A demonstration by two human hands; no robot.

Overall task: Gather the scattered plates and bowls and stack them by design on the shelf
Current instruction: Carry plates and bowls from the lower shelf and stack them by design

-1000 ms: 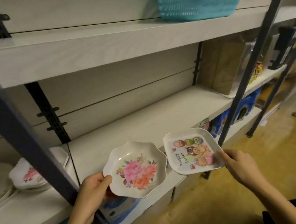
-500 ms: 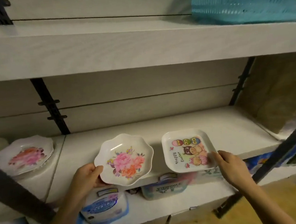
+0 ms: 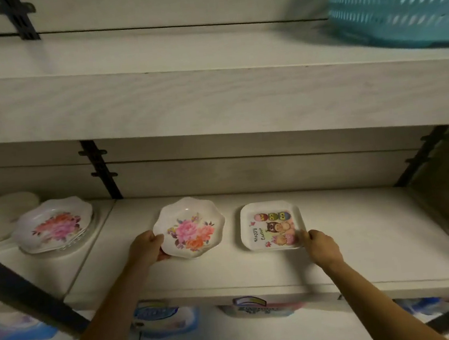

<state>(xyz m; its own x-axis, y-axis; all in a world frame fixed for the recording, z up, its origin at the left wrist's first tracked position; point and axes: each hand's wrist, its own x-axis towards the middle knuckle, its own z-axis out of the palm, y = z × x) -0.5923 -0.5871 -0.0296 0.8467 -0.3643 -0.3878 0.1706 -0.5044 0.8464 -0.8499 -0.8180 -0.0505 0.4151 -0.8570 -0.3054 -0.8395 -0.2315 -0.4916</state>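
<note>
Head view: left hand grips the near-left rim of a floral plate, thumb on top and fingers curled under. Right hand pinches the near-right corner of a square plate printed with an Easter cartoon. Plates lie side by side, apart, over the middle shelf; resting or just lifted, cannot tell. Further left, past a seam, a stack of matching floral plates; pale dishes behind it. Dark post cuts diagonally across the lower left, in front of the shelf. Upper shelf overhangs, carrying a teal basket. Blue-printed packs sit below.
</note>
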